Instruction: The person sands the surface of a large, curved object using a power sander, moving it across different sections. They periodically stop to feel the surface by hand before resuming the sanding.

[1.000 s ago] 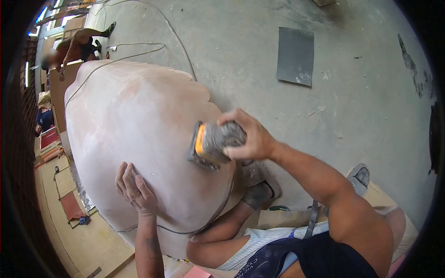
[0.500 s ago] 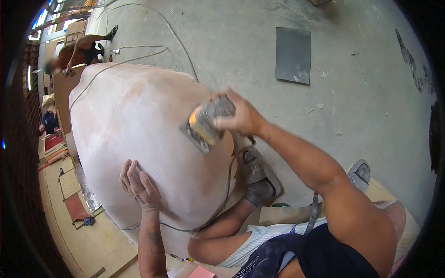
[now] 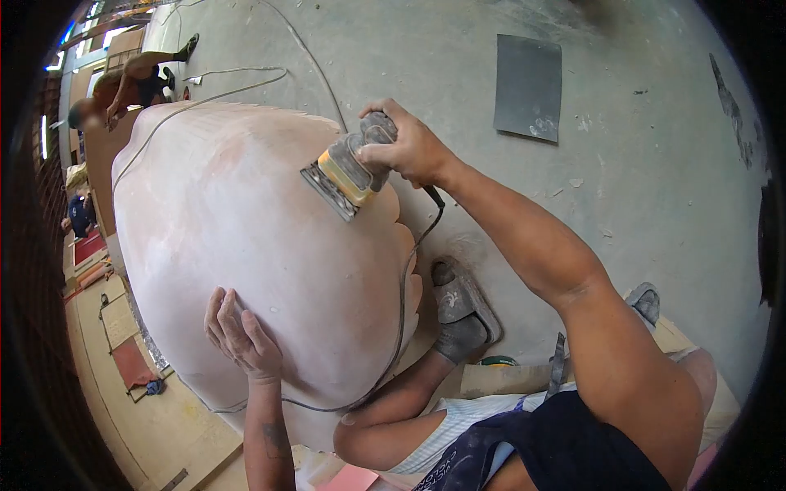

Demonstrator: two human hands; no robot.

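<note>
A large, pale, rounded form (image 3: pixel 237 237) with a scalloped right edge fills the space before me. My right hand (image 3: pixel 409 147) grips a yellow and grey electric sander (image 3: pixel 352 168) over the form's upper right part. The sander is tilted, its flat pad facing the surface; whether the pad touches cannot be made out. My left hand (image 3: pixel 244 334) lies flat on the form's lower part, fingers spread, holding nothing. From the sander a dark power cord (image 3: pixel 404 303) runs down the right side and across the form's lower end.
A dark grey rectangular sheet (image 3: pixel 528 88) lies on the concrete floor (image 3: pixel 655 204). A long grey cable (image 3: pixel 307 53) loops over the floor and the form's far end. Another person (image 3: pixel 131 86) crouches at upper left. My slippered foot (image 3: pixel 458 307) rests beside the form.
My right hand has moved the sander up and slightly left, and its pad is now more visible. My left hand stays on the form in nearly the same spot.
</note>
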